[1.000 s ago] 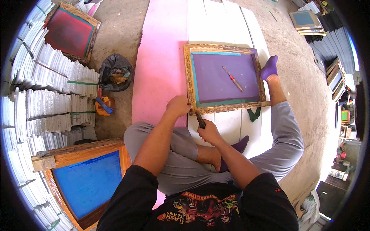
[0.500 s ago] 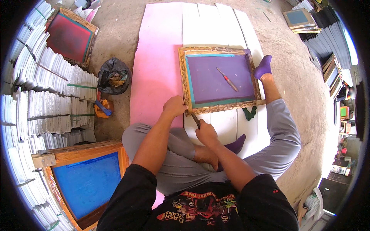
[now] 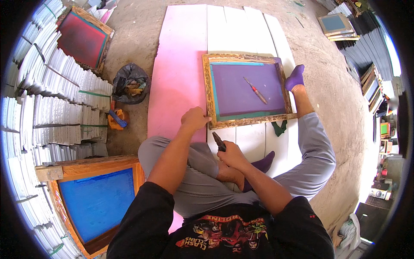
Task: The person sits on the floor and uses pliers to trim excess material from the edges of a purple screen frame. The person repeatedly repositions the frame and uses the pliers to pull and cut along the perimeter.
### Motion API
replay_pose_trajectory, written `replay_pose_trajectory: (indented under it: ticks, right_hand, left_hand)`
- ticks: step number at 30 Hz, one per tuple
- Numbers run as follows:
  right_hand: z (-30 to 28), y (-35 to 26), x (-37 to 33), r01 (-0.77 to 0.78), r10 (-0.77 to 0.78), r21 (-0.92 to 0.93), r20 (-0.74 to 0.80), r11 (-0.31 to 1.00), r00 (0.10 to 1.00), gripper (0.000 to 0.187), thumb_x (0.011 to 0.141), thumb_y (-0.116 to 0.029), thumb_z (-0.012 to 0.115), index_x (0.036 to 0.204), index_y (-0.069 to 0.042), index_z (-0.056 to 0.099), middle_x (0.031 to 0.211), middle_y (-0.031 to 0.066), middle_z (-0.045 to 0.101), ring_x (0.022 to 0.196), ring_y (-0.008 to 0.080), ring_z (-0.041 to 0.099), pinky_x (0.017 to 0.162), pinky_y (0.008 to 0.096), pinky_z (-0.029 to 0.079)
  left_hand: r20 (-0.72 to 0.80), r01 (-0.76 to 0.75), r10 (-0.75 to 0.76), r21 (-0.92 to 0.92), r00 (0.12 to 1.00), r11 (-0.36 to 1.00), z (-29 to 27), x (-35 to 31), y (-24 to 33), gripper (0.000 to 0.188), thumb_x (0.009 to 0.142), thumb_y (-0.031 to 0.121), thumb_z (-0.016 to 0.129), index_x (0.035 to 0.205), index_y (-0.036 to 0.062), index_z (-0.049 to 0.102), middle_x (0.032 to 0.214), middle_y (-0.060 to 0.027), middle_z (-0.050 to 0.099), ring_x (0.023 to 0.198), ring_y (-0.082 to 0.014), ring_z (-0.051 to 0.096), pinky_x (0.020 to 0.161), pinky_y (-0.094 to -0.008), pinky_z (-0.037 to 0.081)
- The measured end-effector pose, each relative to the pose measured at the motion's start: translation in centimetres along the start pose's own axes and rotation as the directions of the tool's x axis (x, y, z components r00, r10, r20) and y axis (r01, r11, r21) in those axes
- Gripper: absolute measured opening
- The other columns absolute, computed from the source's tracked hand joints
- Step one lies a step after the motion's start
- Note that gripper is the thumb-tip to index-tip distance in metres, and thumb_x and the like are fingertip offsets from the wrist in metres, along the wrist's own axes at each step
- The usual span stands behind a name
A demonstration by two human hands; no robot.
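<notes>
A wooden screen-printing frame (image 3: 241, 124) with purple mesh lies in front of me on white and pink boards. My left hand (image 3: 195, 118) is closed at its near left corner, fingertips against the wood. My right hand (image 3: 233, 154) grips dark pliers (image 3: 218, 140), whose jaws point up toward that corner, a little apart from the wood. On the mesh rests a slim tool (image 3: 256, 90) with a thin metal shaft and a red and brownish handle; it looks like a screwdriver. A dark green cloth scrap (image 3: 279, 127) sits by the frame's near edge.
Stacks of white sheets (image 3: 56, 110) line the left side. Near them are a black bag (image 3: 131, 84) with scraps, an orange container (image 3: 117, 120), a blue-mesh frame (image 3: 97, 203) and a red-mesh frame (image 3: 82, 39). My socked foot (image 3: 295, 77) is beside the purple frame's right edge.
The pliers in my right hand have come away from the frame's corner, back toward me, and their jaws now show clearly. My left hand stays at the corner.
</notes>
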State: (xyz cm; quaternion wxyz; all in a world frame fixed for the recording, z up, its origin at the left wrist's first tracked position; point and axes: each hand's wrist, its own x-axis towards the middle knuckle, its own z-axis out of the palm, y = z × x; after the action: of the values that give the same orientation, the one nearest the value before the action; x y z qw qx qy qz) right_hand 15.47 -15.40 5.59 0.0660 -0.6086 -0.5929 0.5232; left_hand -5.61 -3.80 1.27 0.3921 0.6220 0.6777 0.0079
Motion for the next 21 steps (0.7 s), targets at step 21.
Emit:
replay_pose_trajectory:
  ticks: [21]
  right_hand:
    - [3.7,-5.6,9.6,-0.230,0.050,0.395,0.417,0.889,0.907,0.031,0.102,-0.035,0.060,0.106,-0.005,0.062,0.091,0.0098,0.069,0.074,0.0192,0.068,0.060,0.0358,0.052]
  left_hand:
    - [-0.052,0.171,-0.197,-0.315,0.979,0.933,-6.0,0.3,-8.4,0.034,0.092,0.033,0.070,0.099,0.0004,0.075,0.086,-0.0131,0.075,0.074,-0.0261,0.073,0.066,-0.0400,0.056]
